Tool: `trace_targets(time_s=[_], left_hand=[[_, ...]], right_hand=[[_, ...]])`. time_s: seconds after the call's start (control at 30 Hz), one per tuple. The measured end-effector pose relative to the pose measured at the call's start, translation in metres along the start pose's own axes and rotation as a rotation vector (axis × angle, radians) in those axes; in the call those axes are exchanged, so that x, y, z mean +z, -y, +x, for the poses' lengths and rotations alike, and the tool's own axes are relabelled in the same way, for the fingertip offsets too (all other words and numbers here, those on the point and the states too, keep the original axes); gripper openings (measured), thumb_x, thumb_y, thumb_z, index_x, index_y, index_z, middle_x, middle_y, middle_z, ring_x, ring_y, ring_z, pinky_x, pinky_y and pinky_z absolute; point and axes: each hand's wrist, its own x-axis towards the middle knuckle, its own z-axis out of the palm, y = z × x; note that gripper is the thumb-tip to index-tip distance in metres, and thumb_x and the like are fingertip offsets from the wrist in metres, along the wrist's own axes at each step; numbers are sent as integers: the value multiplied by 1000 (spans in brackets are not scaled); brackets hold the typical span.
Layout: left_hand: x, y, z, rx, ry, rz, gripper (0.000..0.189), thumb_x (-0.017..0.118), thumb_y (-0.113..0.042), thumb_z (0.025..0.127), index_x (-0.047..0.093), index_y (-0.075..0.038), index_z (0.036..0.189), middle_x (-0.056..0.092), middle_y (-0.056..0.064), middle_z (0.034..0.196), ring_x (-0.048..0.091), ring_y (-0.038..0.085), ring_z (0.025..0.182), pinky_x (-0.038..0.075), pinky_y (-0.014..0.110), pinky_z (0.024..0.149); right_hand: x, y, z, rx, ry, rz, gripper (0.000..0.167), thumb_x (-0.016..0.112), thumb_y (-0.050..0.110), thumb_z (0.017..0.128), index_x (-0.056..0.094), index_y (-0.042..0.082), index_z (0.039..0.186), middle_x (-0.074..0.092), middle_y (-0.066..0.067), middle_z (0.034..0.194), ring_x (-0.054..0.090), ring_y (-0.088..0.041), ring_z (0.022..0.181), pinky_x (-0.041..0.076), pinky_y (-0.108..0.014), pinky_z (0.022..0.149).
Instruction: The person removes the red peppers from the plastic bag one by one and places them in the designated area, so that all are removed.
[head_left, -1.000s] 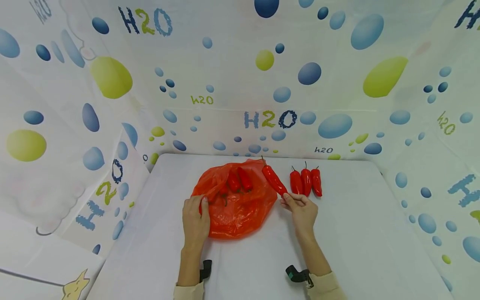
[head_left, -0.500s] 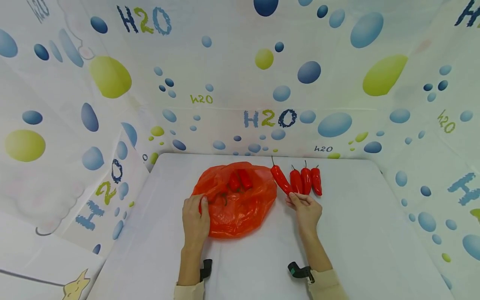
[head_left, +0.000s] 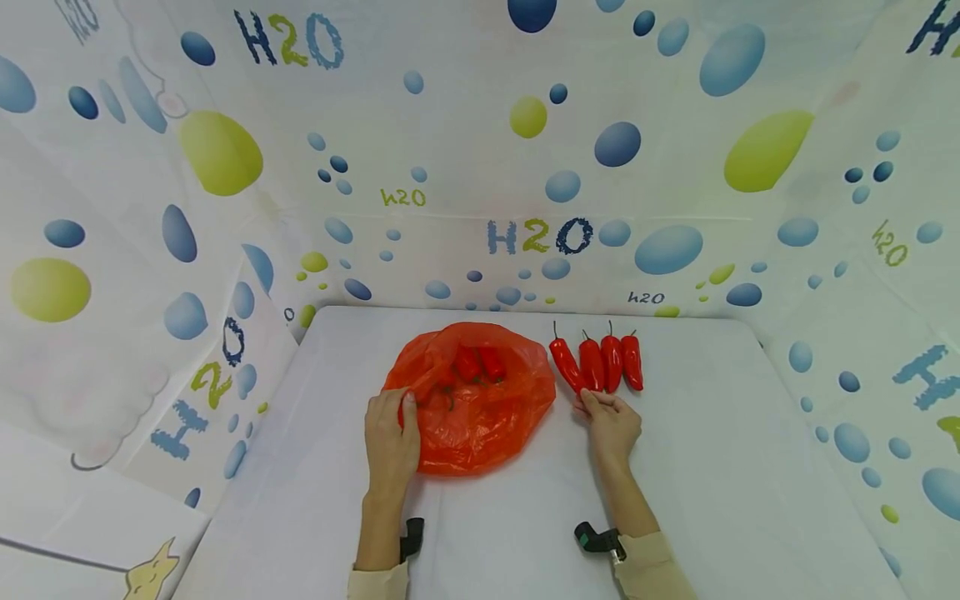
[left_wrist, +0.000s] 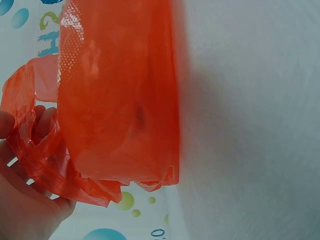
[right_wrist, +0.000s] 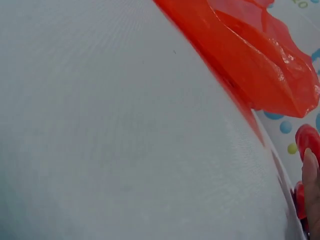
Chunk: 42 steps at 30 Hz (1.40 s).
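Observation:
An orange-red plastic bag (head_left: 480, 442) lies on the white table with its mouth open. Inside it show several red chili peppers (head_left: 491, 364) with green stems. My left hand (head_left: 392, 433) grips the bag's left edge; in the left wrist view, fingers (left_wrist: 45, 120) curl into the crumpled film. At the bag's right, my right hand (head_left: 613, 425) pinches the lower tip of a red chili pepper (head_left: 566, 365), its stem pointing away from me. This pepper slants at the left end of a row of three more peppers (head_left: 612, 364), its tip right by the nearest one.
White tabletop (head_left: 720, 467) extends to both sides and in front of the bag. A printed sheet (head_left: 465, 150) with blue and green spots walls the back and sides. Black wrist cameras (head_left: 596, 539) sit at both sleeve cuffs.
My right hand has carried the pepper rightward from the bag's mouth and lowered it beside the row of three. The bag's rim has settled a little; my left hand stays put.

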Motion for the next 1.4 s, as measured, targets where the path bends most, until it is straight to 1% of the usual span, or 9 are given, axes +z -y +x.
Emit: trace_targets(time_s=[0.2, 0.37, 0.53, 0.63, 0.7, 1.0, 1.13, 1.23, 1.4], left_hand=[[-1, -1, 1, 0, 5, -6, 21, 58, -16, 108, 70, -2, 115, 68, 13, 109, 55, 32, 102, 44, 45, 92], [-1, -1, 0, -6, 8, -8, 21, 57, -16, 108, 70, -2, 116, 68, 13, 110, 55, 31, 102, 44, 45, 91], [0, -2, 1, -11, 12, -3, 21, 56, -15, 108, 70, -2, 116, 68, 13, 110, 55, 31, 102, 44, 45, 90], [0, -2, 1, -5, 7, 0, 21, 57, -14, 108, 70, -1, 116, 68, 13, 109, 55, 31, 101, 44, 45, 90], [0, -3, 1, -4, 5, -2, 21, 57, -15, 108, 70, -1, 116, 68, 13, 110, 55, 31, 102, 44, 46, 90], [0, -5, -1, -46, 42, -6, 23, 56, -19, 109, 69, -3, 119, 67, 13, 113, 54, 30, 104, 46, 45, 92], [0, -4, -1, -28, 31, -9, 22, 56, -18, 108, 69, -3, 118, 67, 14, 112, 54, 31, 103, 45, 46, 92], [0, -3, -1, -22, 24, -8, 22, 56, -17, 108, 69, -2, 118, 67, 14, 111, 54, 31, 104, 45, 46, 92], [0, -2, -2, -16, 12, -6, 21, 56, -15, 107, 69, -1, 116, 67, 13, 110, 54, 31, 101, 45, 46, 89]], right_hand=[[2, -5, 1, 36, -42, 7, 27, 76, 24, 98, 74, 1, 112, 78, -16, 100, 79, -23, 84, 60, -30, 78], [2, -8, 3, 35, -79, -38, 29, 76, 27, 98, 74, 2, 113, 78, -18, 103, 79, -21, 83, 60, -28, 75], [3, -11, 6, 20, -108, -57, 29, 76, 26, 98, 73, 0, 112, 77, -20, 105, 79, -20, 81, 60, -27, 73], [4, -14, 8, 3, -124, -45, 27, 76, 23, 97, 74, -2, 109, 77, -21, 104, 79, -20, 78, 60, -27, 71], [4, -15, 10, -14, -128, -65, 27, 76, 22, 98, 73, -2, 108, 77, -21, 102, 79, -20, 76, 60, -26, 70], [4, -17, 13, -66, -112, -244, 26, 77, 27, 97, 73, 3, 103, 77, -16, 93, 78, -19, 73, 58, -23, 65], [6, -15, 14, -72, -86, -340, 27, 77, 32, 96, 74, 5, 102, 77, -13, 88, 77, -18, 70, 57, -22, 63], [7, -11, 12, -80, -57, -393, 27, 77, 31, 96, 74, 4, 101, 77, -14, 86, 76, -19, 67, 57, -21, 61], [7, -6, 12, -77, -35, -441, 30, 77, 30, 96, 74, 1, 101, 77, -15, 85, 75, -19, 64, 55, -20, 58]])
